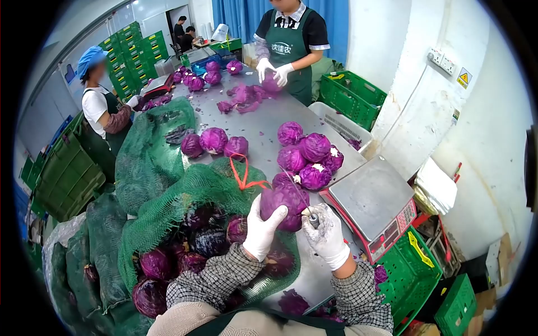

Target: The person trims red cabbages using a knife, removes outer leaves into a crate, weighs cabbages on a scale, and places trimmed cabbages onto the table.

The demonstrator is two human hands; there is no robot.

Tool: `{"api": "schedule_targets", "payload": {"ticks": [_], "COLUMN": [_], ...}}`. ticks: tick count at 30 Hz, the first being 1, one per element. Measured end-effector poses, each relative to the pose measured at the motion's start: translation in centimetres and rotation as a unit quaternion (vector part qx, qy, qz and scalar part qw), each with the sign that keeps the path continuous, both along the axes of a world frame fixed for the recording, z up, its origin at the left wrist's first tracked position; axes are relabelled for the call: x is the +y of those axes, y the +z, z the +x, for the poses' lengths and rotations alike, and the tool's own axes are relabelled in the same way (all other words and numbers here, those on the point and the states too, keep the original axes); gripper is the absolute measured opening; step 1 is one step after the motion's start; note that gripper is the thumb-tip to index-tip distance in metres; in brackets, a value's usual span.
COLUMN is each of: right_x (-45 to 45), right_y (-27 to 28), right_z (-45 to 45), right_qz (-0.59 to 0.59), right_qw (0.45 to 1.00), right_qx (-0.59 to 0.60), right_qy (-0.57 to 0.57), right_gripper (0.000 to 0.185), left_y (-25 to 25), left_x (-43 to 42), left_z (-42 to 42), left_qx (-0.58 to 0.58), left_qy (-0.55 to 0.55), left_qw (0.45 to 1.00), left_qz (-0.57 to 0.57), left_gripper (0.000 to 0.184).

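My left hand (262, 227), in a white glove, grips a purple cabbage (280, 200) from its left side, thumb across the near face. In my gloved right hand (326, 238) is a thin-bladed knife (314, 222), its grey handle end showing. The blade points up and left along the cabbage's right side; whether it cuts into the leaves I cannot tell. Below my left forearm, an open green mesh sack (168, 196) holds several dark cabbages (157, 264). A red tie (242, 173) lies over the sack. Beyond my hands is a group of cabbages (315, 147).
A scale (367, 196) stands at the table's right edge, above a green crate (412, 274). Across the metal table (246, 126), a co-worker (291, 47) in white gloves handles a cabbage over loose leaves. Another person (103, 106) stands at the left. Full mesh sacks (101, 246) stand lower left.
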State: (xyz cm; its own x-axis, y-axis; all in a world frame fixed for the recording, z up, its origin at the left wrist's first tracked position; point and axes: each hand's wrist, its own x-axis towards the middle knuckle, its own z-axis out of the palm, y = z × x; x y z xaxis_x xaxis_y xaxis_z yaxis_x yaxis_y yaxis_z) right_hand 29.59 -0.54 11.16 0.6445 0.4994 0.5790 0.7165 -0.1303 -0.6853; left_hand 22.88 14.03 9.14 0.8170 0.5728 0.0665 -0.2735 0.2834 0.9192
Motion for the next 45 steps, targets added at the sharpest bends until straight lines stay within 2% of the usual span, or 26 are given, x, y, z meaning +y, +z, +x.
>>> {"api": "schedule_targets", "payload": {"ticks": [2,3,5,6,7,8,9,10,11,12,13,16,17,19,22,23,27,33,35,36,37,38,39,40,42,45], "right_x": [0.1,0.3,0.7,0.9,0.3,-1.1,-2.2,-3.0,-4.1,-5.5,-6.3,-6.7,-6.9,-7.1,-4.9,-3.8,0.9,2.3,2.5,2.6,2.5,2.3,2.0,1.4,1.1,0.6], "right_y": [0.2,0.2,-0.1,0.3,1.6,3.3,4.1,3.6,2.9,1.4,1.5,-1.0,-1.9,-2.8,-2.5,-1.8,0.4,-0.6,-1.4,-1.6,-1.7,-1.7,-1.5,-0.5,-0.9,-2.0], "right_z": [-0.6,-1.0,-2.1,-1.7,-1.6,-1.5,-1.2,-0.9,-0.5,0.4,0.3,-0.8,-1.2,-1.6,-1.8,-1.8,-1.4,-1.3,-0.8,-0.7,-0.7,-0.8,-0.9,-0.7,-0.4,0.1], "right_qz": [-0.002,-0.004,-0.006,-0.011,0.034,0.079,0.119,0.158,0.196,0.143,0.052,-0.015,-0.001,0.025,0.100,0.105,0.102,0.030,0.021,0.023,0.044,0.063,0.081,0.072,0.094,0.163], "right_qw": [1.000,0.999,0.998,0.998,0.990,0.952,0.884,0.870,0.856,0.882,0.886,0.911,0.919,0.901,0.968,0.971,0.995,0.998,0.999,0.999,0.995,0.983,0.962,0.905,0.871,0.809], "right_qx": [0.015,0.023,0.055,-0.040,0.124,0.286,0.443,0.459,0.472,0.430,0.452,0.411,0.395,0.428,0.228,0.213,0.018,0.024,-0.011,0.006,0.091,0.175,0.259,0.416,0.476,0.552], "right_qy": [-0.017,-0.024,0.037,0.044,0.057,0.072,0.088,0.085,0.082,0.129,0.096,0.008,-0.020,-0.069,-0.039,-0.023,-0.010,-0.046,-0.043,-0.040,-0.023,-0.007,0.008,0.044,0.072,0.120], "right_gripper": [0.017,0.016,0.017,0.015,0.014,0.012,0.011,0.011,0.011,0.011,0.015,0.022,0.020,0.016,0.012,0.017,0.029,0.015,0.012,0.011,0.011,0.011,0.012,0.012,0.009,0.005], "left_y": [0.0,-0.8,-2.7,-1.7,-1.6,-2.0,-2.4,-1.7,-1.5,-1.2,-1.0,-0.6,-0.7,-0.4,-1.0,-1.2,-1.4,-1.0,-1.1,-1.6,-1.9,-2.1,-2.4,-2.7,-3.2,-3.3], "left_x": [-0.2,0.2,1.1,0.6,1.0,1.5,2.1,2.4,2.4,2.3,2.2,2.2,2.2,2.0,1.5,1.3,0.3,0.4,0.1,0.3,0.2,0.5,0.7,1.1,1.8,2.1], "left_z": [0.1,0.4,1.4,1.3,1.2,1.3,1.2,0.4,0.2,0.3,0.3,0.4,0.6,0.6,0.6,0.8,0.8,0.3,0.3,0.4,0.5,0.6,0.6,0.6,0.7,0.5], "left_qx": [0.003,0.010,0.023,0.000,-0.001,-0.027,-0.049,-0.002,-0.003,-0.007,-0.011,-0.025,-0.028,-0.013,-0.013,-0.021,-0.031,-0.020,0.003,0.005,-0.008,-0.010,-0.011,-0.005,0.007,-0.006], "left_qy": [0.026,0.061,0.126,0.093,0.066,0.005,-0.053,-0.125,-0.147,-0.169,-0.192,-0.217,-0.223,-0.186,-0.140,-0.128,-0.034,0.025,0.041,0.040,0.039,0.050,0.061,0.069,0.083,0.059], "left_qw": [0.998,0.990,0.956,0.986,0.991,1.000,0.992,0.969,0.965,0.960,0.954,0.933,0.926,0.947,0.974,0.980,0.997,0.999,0.998,0.998,0.998,0.993,0.984,0.974,0.945,0.945], "left_qz": [0.054,0.125,0.264,0.136,0.116,0.008,-0.101,-0.215,-0.219,-0.223,-0.229,-0.284,-0.304,-0.261,-0.180,-0.150,-0.055,0.021,0.037,0.054,0.053,0.111,0.168,0.218,0.316,0.320], "left_gripper": [0.068,0.068,0.069,0.070,0.065,0.061,0.058,0.055,0.057,0.060,0.062,0.063,0.062,0.058,0.052,0.050,0.053,0.060,0.062,0.064,0.069,0.072,0.075,0.076,0.079,0.079]}}
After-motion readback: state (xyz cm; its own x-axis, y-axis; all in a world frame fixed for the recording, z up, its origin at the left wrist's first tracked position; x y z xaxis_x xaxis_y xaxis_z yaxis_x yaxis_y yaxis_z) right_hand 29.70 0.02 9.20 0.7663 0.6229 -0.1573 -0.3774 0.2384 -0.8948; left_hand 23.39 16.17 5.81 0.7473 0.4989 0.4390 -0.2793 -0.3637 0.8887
